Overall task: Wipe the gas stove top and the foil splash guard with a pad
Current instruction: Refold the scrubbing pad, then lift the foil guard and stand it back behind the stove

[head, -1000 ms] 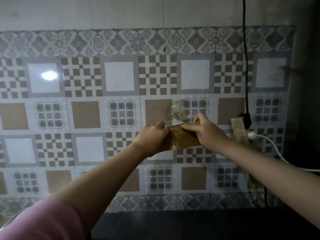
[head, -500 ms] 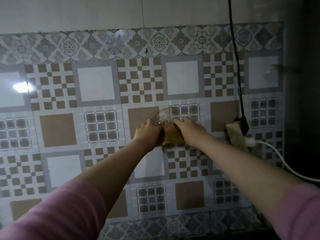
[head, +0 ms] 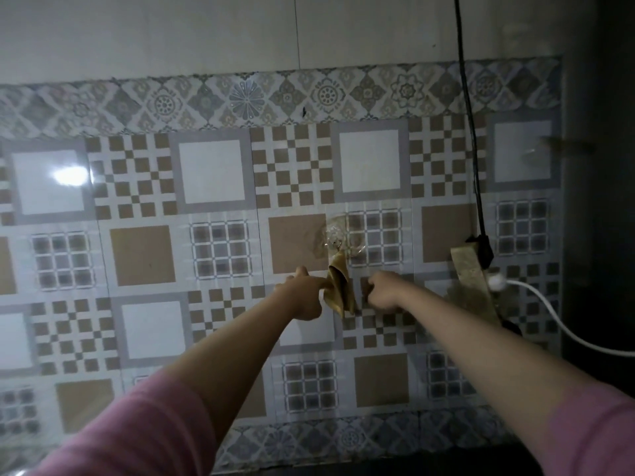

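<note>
A brown pad (head: 338, 290) hangs folded from a clear hook (head: 338, 235) stuck on the glossy, tile-patterned splash guard (head: 213, 255). My left hand (head: 304, 297) reaches out at the pad's left side; its index fingertip touches the pad's edge and the thumb sticks up, apart from it. My right hand (head: 383, 292) is just right of the pad with curled fingers and holds nothing; a small gap separates it from the pad. The stove top is out of view.
A black cable (head: 469, 132) runs down the wall to a grimy power strip (head: 470, 269). A white plug and cord (head: 549, 317) lead off to the right. A dark vertical surface (head: 598, 201) closes the right side, and a dark ledge (head: 378, 467) lies below.
Both hands held the pad stretched between them and lifted it to the clear hook. Now it hangs there folded; my right hand has let go and drawn back slightly.
</note>
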